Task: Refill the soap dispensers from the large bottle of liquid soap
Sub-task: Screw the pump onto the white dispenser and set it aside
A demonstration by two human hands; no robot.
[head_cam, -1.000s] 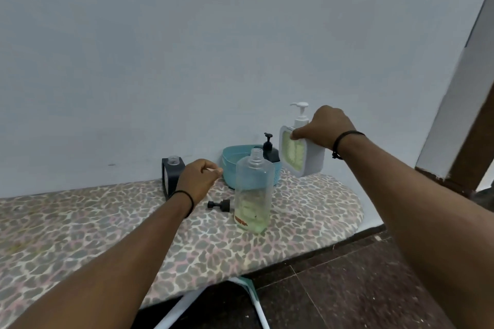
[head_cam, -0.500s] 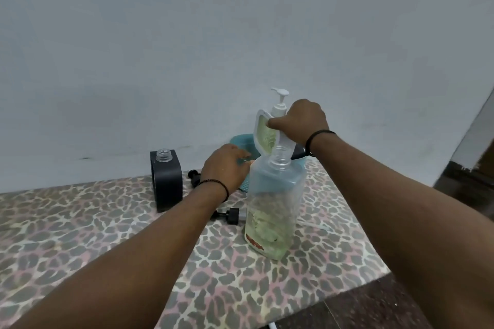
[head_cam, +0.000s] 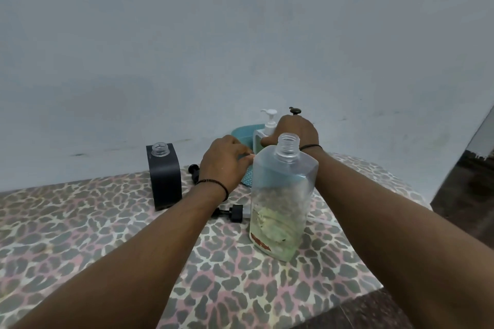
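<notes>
On the left of the leopard-print desk I note the black dispenser, upright, its clear neck uncapped and open. A black pump head lies on its side just in front of it, and a second black pump part sits behind my left wrist.

My left hand is curled, fingertips against the teal basket; I cannot tell whether it holds anything.

The large soap bottle stands uncapped nearest me, between my forearms and touched by neither hand. It is thin clear plastic, about a third full of pale green liquid. I judge it fairly light, soft-walled and possibly slick, best gripped round the flat mid-body, not squeezed.

Behind it, my right hand grips the white pump dispenser at its shoulder. It looks rigid and light.
</notes>
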